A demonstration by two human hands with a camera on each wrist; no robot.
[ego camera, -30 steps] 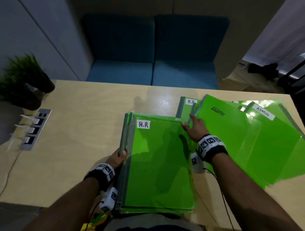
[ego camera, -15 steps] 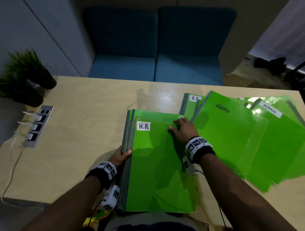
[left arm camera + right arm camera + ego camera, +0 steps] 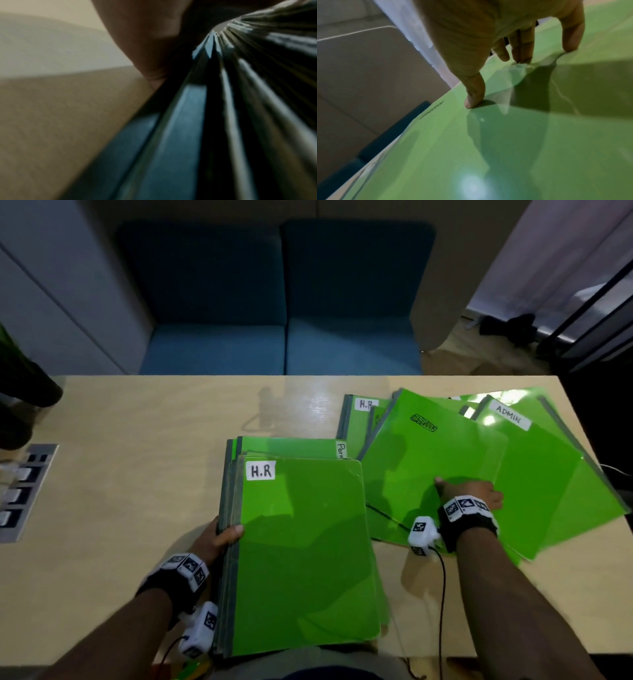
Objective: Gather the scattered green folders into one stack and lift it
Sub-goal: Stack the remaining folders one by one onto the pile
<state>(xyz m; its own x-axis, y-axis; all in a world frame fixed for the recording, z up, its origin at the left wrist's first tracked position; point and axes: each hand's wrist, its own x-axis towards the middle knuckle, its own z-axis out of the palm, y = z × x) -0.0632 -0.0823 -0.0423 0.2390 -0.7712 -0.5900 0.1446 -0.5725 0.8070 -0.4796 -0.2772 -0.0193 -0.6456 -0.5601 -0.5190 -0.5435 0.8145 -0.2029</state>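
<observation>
A stack of green folders (image 3: 301, 559), its top one labelled H.R, lies at the near middle of the table. My left hand (image 3: 224, 537) grips its left spine edge, thumb on top; in the left wrist view the dark spines (image 3: 223, 108) run beside the thumb. Scattered green folders fan out to the right: one with a black scribble (image 3: 428, 453), one labelled ADMIN (image 3: 537, 467), and another H.R one (image 3: 354, 422) behind. My right hand (image 3: 471, 491) rests on the scribbled folder (image 3: 488, 148), its spread fingertips (image 3: 472, 102) pressing the cover.
The wooden table (image 3: 137, 474) has a socket panel (image 3: 24, 491) at its left edge and a dark plant pot (image 3: 24, 398) beyond that. A blue sofa (image 3: 281, 347) stands past the far edge. Black wrist cables (image 3: 442, 577) trail over the near right.
My right hand has left the top of the stack and moved right onto the scribbled folder. My left hand keeps its hold on the stack's spine edge.
</observation>
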